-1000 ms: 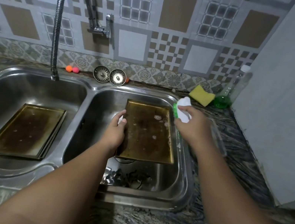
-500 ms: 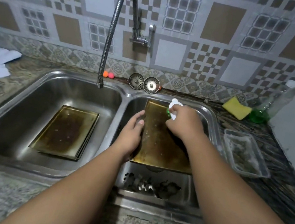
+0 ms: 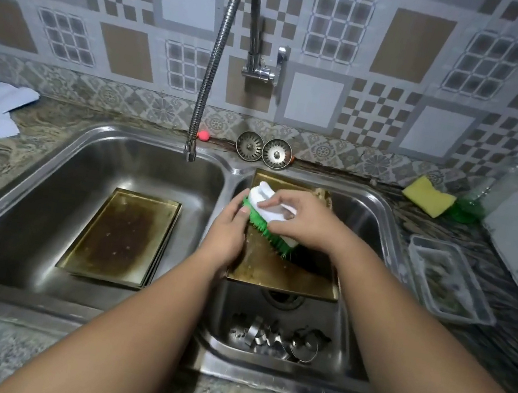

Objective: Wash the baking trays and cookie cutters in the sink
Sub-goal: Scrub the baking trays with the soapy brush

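Item in hand: white-backed scrubbing brush with green bristles. The bristles are down on the tray and its long axis slants from far-left to near-right.
Right hand: fingers curled over the brush's white back in a full grip, holding nothing else.
Left hand: wrapped round the tray's left long edge, thumb uppermost just beside the bristles, steadying it.
Work piece: brown-stained rectangular metal baking tray in the right basin. It appears propped, with the far edge against the back wall and the near edge above the drain. Its long axis runs away from the person.
Awaiting: stack of similarly stained trays, flat on the left basin floor. A heap of shiny metal cookie cutters lies in the right basin by the near wall.
Fixture: double stainless steel sink. The flexible chrome tap has its spout over the left basin, and no water is seen running.
Counter, right: yellow sponge, clear bottle of green liquid, clear plastic tub.
Governing relation: the brush sits on the tray's far-left part, close against the left hand. The uncovered stained surface lies nearward and rightward, down the tray's length.
Judgement: one tray is being scrubbed and the task looks early. Strokes probably need to travel toward the person along the long axis, with the right hand working and the left bracing.
Risk: the propped tray could slip off its perch under pressure.
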